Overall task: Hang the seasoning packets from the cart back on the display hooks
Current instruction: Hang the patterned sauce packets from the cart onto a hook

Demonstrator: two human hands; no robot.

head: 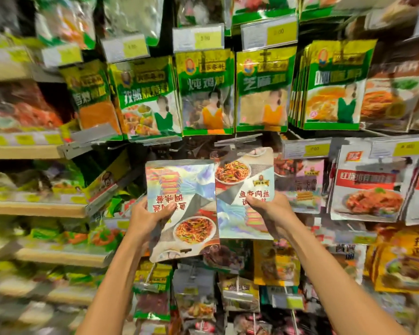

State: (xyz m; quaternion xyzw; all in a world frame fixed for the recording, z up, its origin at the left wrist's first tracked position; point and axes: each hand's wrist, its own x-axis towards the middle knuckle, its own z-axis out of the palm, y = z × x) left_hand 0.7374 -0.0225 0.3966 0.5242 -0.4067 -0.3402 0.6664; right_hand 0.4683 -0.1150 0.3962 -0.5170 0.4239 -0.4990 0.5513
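I hold two matching seasoning packets up in front of the display. My left hand (147,215) grips the left packet (182,209) by its left edge; this packet is upside down, with its hang slot at the bottom. My right hand (269,209) grips the right packet (244,189) upright, thumb across its red lettering. The two packets sit side by side with edges touching. Just above the right packet a grey hook end with a price-tag holder (237,140) sticks out. The cart is out of view.
A row of green and yellow seasoning packets (207,93) hangs above with yellow price tags (198,38). White and red packets (368,187) hang to the right. Wooden shelves (34,209) with blurred goods run along the left. More packets (196,298) hang below my hands.
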